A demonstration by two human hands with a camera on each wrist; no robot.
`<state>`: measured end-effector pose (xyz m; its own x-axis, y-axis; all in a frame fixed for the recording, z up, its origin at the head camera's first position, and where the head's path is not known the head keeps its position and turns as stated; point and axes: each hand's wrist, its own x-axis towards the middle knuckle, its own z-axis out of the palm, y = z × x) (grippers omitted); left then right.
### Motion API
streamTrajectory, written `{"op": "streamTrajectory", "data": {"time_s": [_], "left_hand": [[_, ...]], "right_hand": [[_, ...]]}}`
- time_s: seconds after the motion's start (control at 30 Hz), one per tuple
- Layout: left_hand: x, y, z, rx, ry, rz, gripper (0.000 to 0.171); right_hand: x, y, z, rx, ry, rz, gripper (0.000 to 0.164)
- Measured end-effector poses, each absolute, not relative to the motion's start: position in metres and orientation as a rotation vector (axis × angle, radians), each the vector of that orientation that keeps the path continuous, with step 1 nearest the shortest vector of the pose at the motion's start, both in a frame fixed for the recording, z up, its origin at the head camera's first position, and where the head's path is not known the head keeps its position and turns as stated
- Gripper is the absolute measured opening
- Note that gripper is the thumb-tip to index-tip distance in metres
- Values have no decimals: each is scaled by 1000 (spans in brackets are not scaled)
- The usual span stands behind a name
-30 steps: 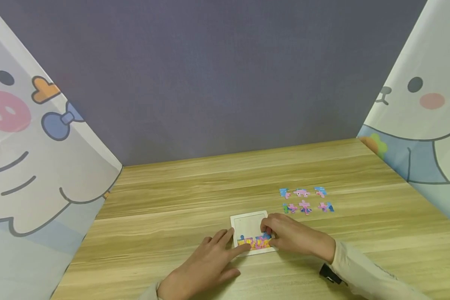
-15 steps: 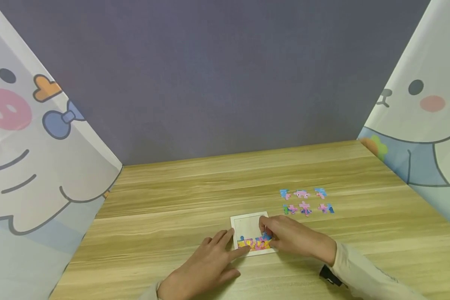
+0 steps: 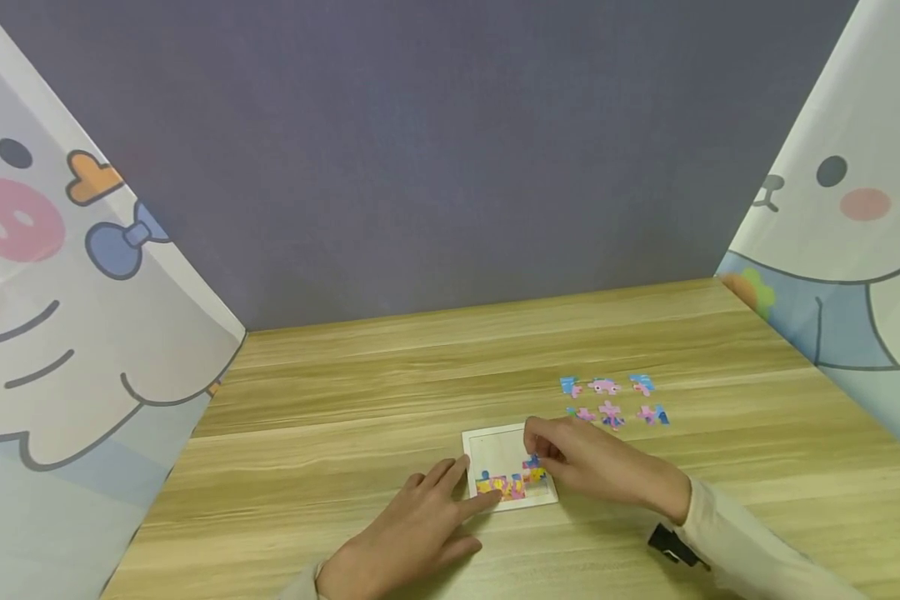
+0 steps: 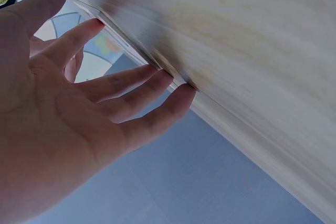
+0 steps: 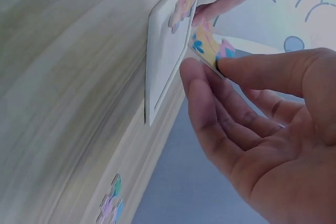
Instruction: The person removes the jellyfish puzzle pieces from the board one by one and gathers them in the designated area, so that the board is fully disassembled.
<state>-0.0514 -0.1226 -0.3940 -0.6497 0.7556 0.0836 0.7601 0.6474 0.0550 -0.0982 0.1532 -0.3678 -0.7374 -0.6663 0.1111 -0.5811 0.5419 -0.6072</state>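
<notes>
A small white puzzle tray [image 3: 495, 431] lies on the table with joined jigsaw pieces [image 3: 498, 486] along its near side, at the left and middle. My left hand [image 3: 408, 529] has its fingers extended: one fingertip rests on the joined pieces, others touch the tray's left edge. In the left wrist view, these fingertips [image 4: 186, 94] meet the table and tray edge. My right hand [image 3: 607, 467] pinches a yellow, pink and blue jigsaw piece [image 5: 209, 45] between thumb and fingers. This piece is tilted and raised over the tray's near right corner, where the bare bottom shows.
Several loose jigsaw pieces lie in two rows right of the tray, among them a pink one with eyes [image 3: 603, 387] and a blue-cornered one [image 3: 641, 383]. A grey panel [image 3: 450, 167] stands behind the wooden table [image 3: 330, 400]; cartoon-printed panels flank it.
My right hand has lifted the jigsaw piece out of the tray's near right corner and drawn slightly back to the right. The left hand stays in place.
</notes>
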Motion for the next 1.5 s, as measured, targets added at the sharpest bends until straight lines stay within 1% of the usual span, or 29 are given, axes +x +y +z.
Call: {"op": "streamTrajectory", "data": {"time_s": [0.17, 0.4, 0.57, 1.13, 1.3, 1.5], "left_hand": [[-52, -122, -395, -1286, -2810, -111, 48], [-51, -122, -397, -1273, -2789, -101, 47], [-51, -122, -398, -1272, -2749, -104, 47], [-50, -122, -399, -1272, -2717, -111, 49], [-50, -122, -398, -1266, -2726, -107, 49], [-50, -122, -397, -1268, -2704, -93, 49]], "right_hand": [[-95, 160, -366, -1039, 2687, -1030, 20], [-89, 176, -367, -961, 2762, -1070, 23], [-85, 189, -371, -967, 2772, -1151, 23], [-73, 235, -384, -832, 2766, -1366, 32], [-74, 246, -389, -804, 2751, -1395, 28], [-78, 261, -395, -656, 2622, -1478, 21]]}}
